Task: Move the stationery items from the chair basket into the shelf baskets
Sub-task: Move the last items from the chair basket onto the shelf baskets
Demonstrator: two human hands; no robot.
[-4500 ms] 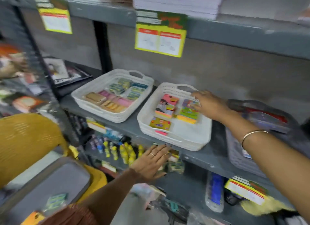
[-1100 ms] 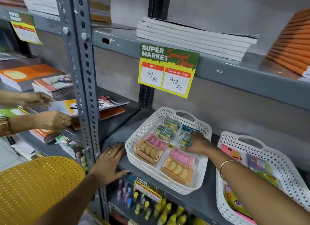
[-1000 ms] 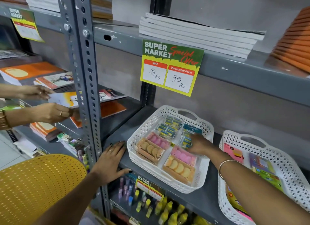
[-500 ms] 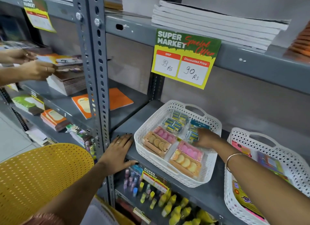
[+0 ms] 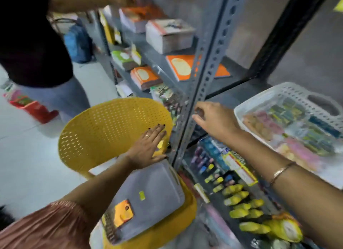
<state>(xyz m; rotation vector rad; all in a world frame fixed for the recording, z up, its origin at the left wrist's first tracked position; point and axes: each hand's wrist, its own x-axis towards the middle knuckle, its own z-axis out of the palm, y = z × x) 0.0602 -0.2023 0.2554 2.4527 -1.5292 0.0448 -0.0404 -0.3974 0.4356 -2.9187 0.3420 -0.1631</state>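
Left hand [image 5: 148, 146] spread flat, fingers together, over the lower inside of the yellow chair [image 5: 111, 130] back, just above the far edge of the grey basket [image 5: 148, 193] sitting on the seat, holding nothing. Right hand [image 5: 215, 120] empty and loosely curled, fingers bent downward, hanging in front of the slotted shelf post [image 5: 204, 67] and left of the white shelf basket [image 5: 289, 93] packed with small coloured packs. In the grey basket, an orange stationery pack [image 5: 123, 212] near the close end and a small yellow-green piece [image 5: 142, 195] mid-floor; blur hiding finer detail.
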